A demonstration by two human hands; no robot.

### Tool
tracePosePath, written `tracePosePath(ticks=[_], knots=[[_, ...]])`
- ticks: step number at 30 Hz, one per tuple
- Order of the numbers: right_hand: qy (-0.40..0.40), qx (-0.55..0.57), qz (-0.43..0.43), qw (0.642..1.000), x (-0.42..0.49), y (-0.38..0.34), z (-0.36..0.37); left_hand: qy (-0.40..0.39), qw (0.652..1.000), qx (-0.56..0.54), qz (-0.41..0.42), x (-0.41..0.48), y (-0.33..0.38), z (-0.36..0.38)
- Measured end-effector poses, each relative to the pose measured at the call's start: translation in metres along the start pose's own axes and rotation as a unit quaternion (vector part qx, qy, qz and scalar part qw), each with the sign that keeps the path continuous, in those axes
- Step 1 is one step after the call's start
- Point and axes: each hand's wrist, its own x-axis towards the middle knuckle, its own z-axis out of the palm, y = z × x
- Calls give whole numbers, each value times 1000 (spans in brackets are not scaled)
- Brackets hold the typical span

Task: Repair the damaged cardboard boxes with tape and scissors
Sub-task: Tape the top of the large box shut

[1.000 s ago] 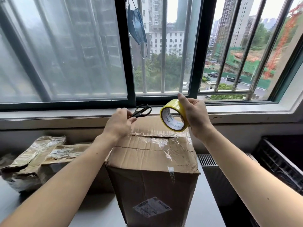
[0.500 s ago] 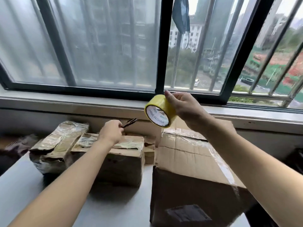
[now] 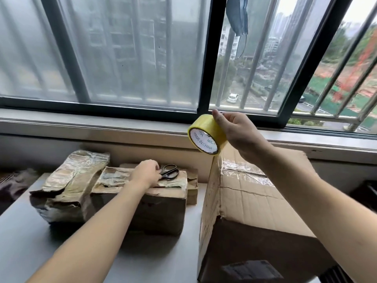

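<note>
2 hands split the tools: the right hand (image 3: 237, 133) grips the tape roll (image 3: 207, 135) above the big box (image 3: 255, 201), ready for its seam, while the left hand (image 3: 145, 174), fingers curled, touches the scissors (image 3: 169, 172) lying on a smaller box (image 3: 159, 203) nearby.

I count four cardboard boxes — one large box (image 3: 255, 201), one middle box (image 3: 155, 203), one crumpled taped box (image 3: 67, 186), one small box (image 3: 192, 186) behind — plus one yellow tape roll (image 3: 206, 137), one pair of black scissors (image 3: 169, 171) and one blue face mask (image 3: 237, 15).
</note>
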Motion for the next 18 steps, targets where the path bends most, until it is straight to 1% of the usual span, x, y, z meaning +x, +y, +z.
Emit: tracePosePath(ticks=[3,5,7,8,9,10,11,13,15,18], knots=[[10,1,3,1000,0,0,-1,48,997,-48,39,-3,27,-40],[15,7,2,1000,-2,-1,-2,95,982,-137,85,-12,56,-71],[22,19,0,1000,-6,-3,-6,120,948,-268,122,-27,89,-101],[26,22,-3,999,-8,-3,-8,111,923,-339,141,-34,104,-113],[29,23,-7,999,-11,-4,-12,83,899,-397,164,-42,118,-123],[29,25,-11,999,-14,-3,-16,42,881,-433,186,-51,132,-130],[27,31,-14,999,-18,-2,-20,1,877,-434,207,-58,143,-134],[27,67,-22,997,-27,0,-30,-49,892,-373,251,-73,162,-133],[32,101,-25,994,-35,4,-42,-48,896,-333,289,-80,176,-125],[36,106,-43,993,-44,15,-61,-7,896,-301,326,-89,192,-117]])
